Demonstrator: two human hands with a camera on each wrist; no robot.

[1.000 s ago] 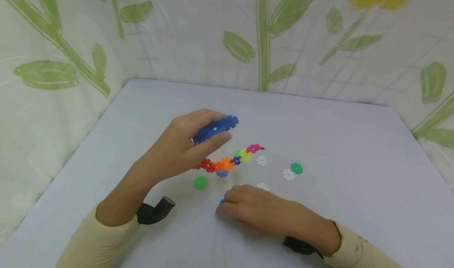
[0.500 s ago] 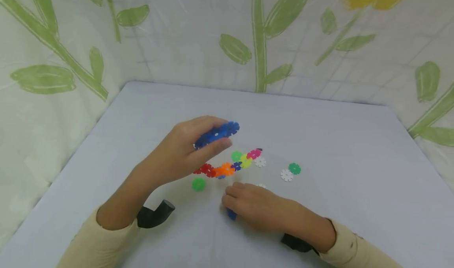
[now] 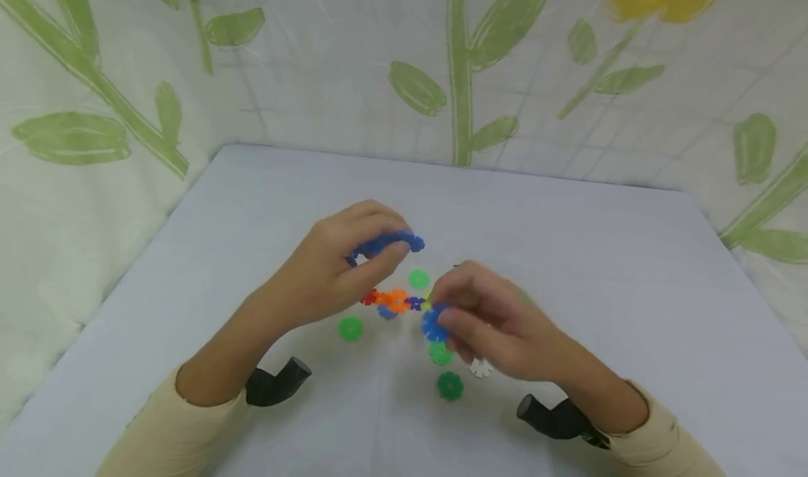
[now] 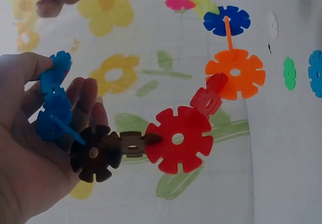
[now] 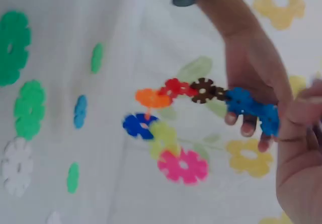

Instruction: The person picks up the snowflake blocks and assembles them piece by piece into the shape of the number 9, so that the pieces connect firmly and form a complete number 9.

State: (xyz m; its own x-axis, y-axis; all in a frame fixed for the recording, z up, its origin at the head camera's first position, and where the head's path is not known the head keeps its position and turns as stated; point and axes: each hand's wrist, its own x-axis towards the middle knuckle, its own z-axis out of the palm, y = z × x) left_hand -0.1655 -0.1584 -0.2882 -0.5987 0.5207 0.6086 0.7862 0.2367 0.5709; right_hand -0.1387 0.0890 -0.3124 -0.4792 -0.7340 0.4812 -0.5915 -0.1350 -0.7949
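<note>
"What did the head view show of the hands?"

"They were apart. The left hand (image 3: 344, 256), raised over the surface (image 3: 568, 252), was curled round the blue end of a chain (image 3: 398, 300) of discs. The right hand (image 3: 499, 326), nearer and to the right, pinched a notched blue disc (image 3: 435, 325) between thumb and fingers."

"And around them?"

"A bright green disc (image 3: 350, 328) lay at near left. Further right were a light green disc (image 3: 441, 353), a dark green disc (image 3: 450, 386) nearer still, and a white disc (image 3: 481, 368) partly covered by the right hand. The far backdrop (image 3: 341, 77) was pale, creased sheeting with green leaves."

"What did the left wrist view add?"

"Shape and finish: thin, smooth, plastic-looking rounds with central holes and slotted rims, fitted slot into slot at angles. After the blue end came a dark brown disc (image 4: 103, 158), a translucent red disc (image 4: 166, 148), an orange disc (image 4: 244, 83), a dark blue disc (image 4: 227, 26), a yellow disc (image 4: 203, 3) and a pink disc (image 4: 179, 0)."

"And the right wrist view?"

"The chain curved in an arc from the left hand to the pink disc. The right hand was blurred, and I couldn't make out its piece there."
</note>
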